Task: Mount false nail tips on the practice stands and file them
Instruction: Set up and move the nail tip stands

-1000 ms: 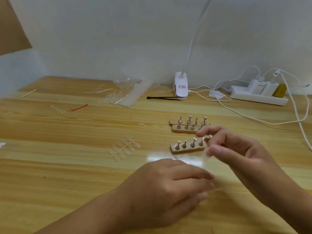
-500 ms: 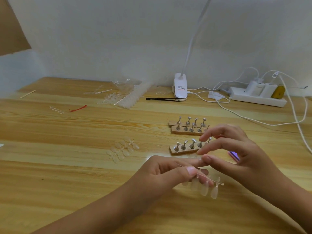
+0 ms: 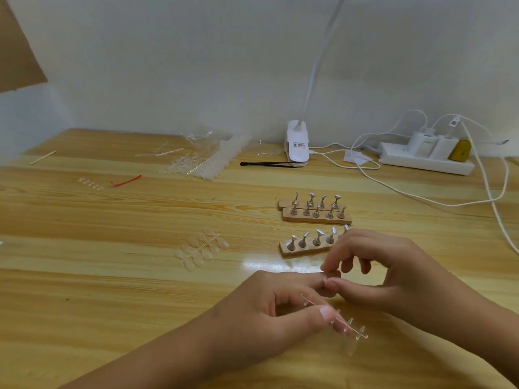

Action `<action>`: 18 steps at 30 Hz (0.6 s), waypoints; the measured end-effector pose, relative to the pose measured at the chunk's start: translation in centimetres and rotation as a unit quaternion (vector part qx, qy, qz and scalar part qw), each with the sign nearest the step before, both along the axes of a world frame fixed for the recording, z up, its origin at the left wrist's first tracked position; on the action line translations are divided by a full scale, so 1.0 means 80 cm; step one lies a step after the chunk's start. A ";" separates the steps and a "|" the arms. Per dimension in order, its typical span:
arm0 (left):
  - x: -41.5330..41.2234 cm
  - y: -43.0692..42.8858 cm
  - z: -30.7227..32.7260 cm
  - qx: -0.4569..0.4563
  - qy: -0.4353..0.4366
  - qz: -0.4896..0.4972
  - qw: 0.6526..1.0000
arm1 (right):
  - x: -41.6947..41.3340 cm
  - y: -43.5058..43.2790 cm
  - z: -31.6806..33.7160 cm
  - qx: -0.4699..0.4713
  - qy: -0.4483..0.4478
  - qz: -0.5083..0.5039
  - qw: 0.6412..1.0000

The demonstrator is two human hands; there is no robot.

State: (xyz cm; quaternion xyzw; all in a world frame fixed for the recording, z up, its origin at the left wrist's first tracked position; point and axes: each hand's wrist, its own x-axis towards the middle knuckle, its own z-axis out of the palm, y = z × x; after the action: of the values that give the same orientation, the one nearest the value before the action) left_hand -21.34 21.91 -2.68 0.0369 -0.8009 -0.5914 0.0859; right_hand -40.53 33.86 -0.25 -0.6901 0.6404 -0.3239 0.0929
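The person's left hand (image 3: 269, 315) grips a clear strip of nail tips (image 3: 352, 329) between thumb and fingers, low over the wooden table (image 3: 112, 290). The right hand (image 3: 393, 276) is curled, its thumb and forefinger meeting against the left forefinger's tip. Whether they pinch a clear tip there cannot be told, because the plastic is too see-through.

Risks, as a judgement: a tip twisted off the strip could spring free and vanish against the glossy wood, since it is nearly invisible. Too hard a bend could snap the thin strip. The right hand's fingers are just in front of the nearest stand (image 3: 297, 251) and hide part of its last peg, so a careless move could knock it askew.

Counted: two hands and one strip held. A second strip (image 3: 200, 249) lies flat to the left, well apart. There are three wooden practice stands. The nearest has five metal pegs. The middle stand (image 3: 317, 219) also has five. The far stand (image 3: 283, 204), touching the middle one, shows four. All fourteen pegs look bare.
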 end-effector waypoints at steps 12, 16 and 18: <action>0.000 -0.003 0.004 0.077 0.009 -0.011 0.997 | -0.003 0.002 0.000 -0.072 0.049 -0.001 0.996; -0.002 -0.006 0.004 0.069 0.001 -0.002 0.998 | -0.031 -0.002 0.005 -0.156 0.079 -0.099 0.980; -0.003 -0.005 0.003 0.051 -0.001 -0.003 0.999 | -0.042 -0.001 0.002 -0.154 0.096 -0.144 0.973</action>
State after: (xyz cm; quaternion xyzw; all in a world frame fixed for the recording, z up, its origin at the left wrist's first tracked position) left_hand -21.58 21.50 -2.45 0.0396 -0.7698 -0.6318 0.0820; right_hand -43.92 33.74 -0.06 -0.6242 0.6816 -0.3612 -0.1240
